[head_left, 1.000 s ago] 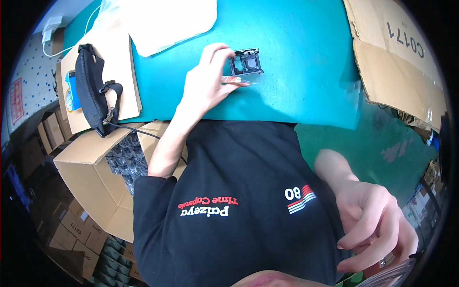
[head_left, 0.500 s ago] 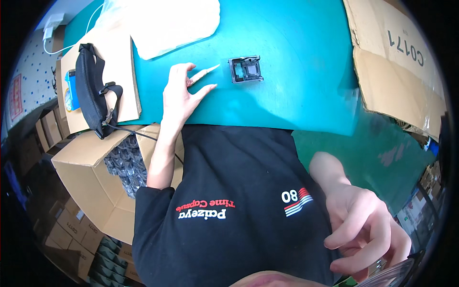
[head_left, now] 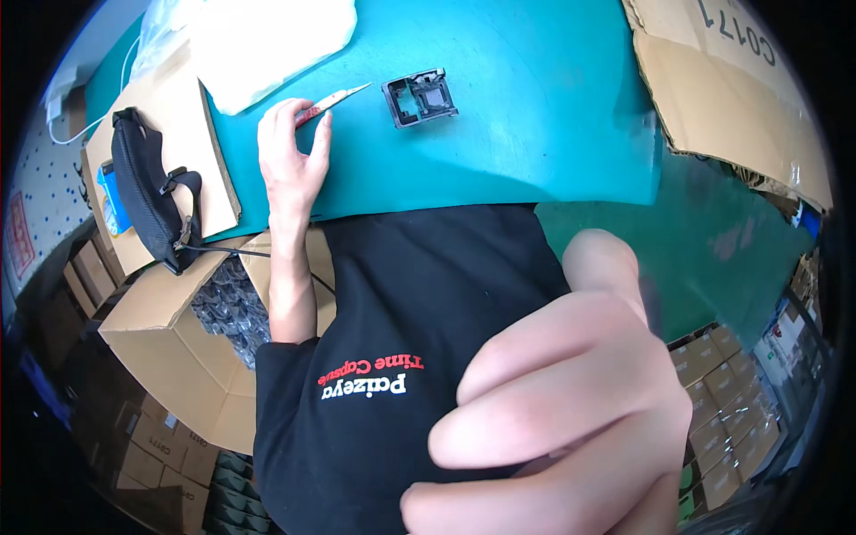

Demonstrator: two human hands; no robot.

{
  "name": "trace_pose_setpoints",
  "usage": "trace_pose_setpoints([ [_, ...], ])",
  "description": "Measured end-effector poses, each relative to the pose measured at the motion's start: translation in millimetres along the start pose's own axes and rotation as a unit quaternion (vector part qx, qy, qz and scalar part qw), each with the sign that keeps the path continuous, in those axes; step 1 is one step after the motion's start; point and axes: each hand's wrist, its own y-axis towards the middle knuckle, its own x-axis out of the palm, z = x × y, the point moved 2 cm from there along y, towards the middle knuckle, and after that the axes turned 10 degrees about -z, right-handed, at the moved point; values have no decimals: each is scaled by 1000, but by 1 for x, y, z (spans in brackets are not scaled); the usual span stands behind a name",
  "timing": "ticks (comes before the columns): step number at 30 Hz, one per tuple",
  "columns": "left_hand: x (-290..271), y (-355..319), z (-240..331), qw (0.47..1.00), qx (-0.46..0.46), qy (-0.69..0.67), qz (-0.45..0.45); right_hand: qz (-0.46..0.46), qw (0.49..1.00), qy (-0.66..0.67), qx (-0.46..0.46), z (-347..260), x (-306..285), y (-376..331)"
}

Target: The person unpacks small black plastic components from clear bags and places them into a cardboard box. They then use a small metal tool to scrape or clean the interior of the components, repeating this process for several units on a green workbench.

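Note:
My left hand (head_left: 292, 162) rests on the teal table mat (head_left: 535, 116) and grips a thin stick-like tool with a red handle (head_left: 332, 102), its pale tip pointing right. A small black square frame part (head_left: 420, 97) lies on the mat just right of that tip, apart from it. My right hand (head_left: 571, 410) is raised very close to the camera and blurred; its fingers are curled and I see nothing in it. My black shirt fills the middle of the view.
A white padded sheet (head_left: 267, 45) lies at the mat's far left. A black strap bag (head_left: 153, 201) sits on a cardboard sheet at the left. An open carton of dark parts (head_left: 218, 308) stands below it. Flattened cardboard (head_left: 731, 98) lies at the right.
My left hand has let go of the black frame part, moved left and picked up the thin tool. My right hand has risen toward the camera and now looms large.

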Motion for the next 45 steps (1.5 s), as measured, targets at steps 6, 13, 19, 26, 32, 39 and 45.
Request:
trace_pose_setpoints([
  [6,-5,1,-3,1000,-9,13,3,15,1000,24,-13,2,8,-11],
  [13,-6,11,-3,1000,10,9,20,22,999,22,-29,1,15,-6],
  [19,-5,54,-24,994,32,80,74,27,994,-89,-51,32,8,16],
  [26,22,108,-56,955,-19,295,-16,75,970,-213,89,155,-29,-3],
  [32,26,107,-74,959,50,269,73,130,952,-237,146,180,-34,-26],
  [39,-9,69,-12,995,-69,-62,31,157,951,-230,130,184,-41,-26],
  [45,-33,50,41,913,0,-382,-144,139,920,-365,41,170,-33,30],
])
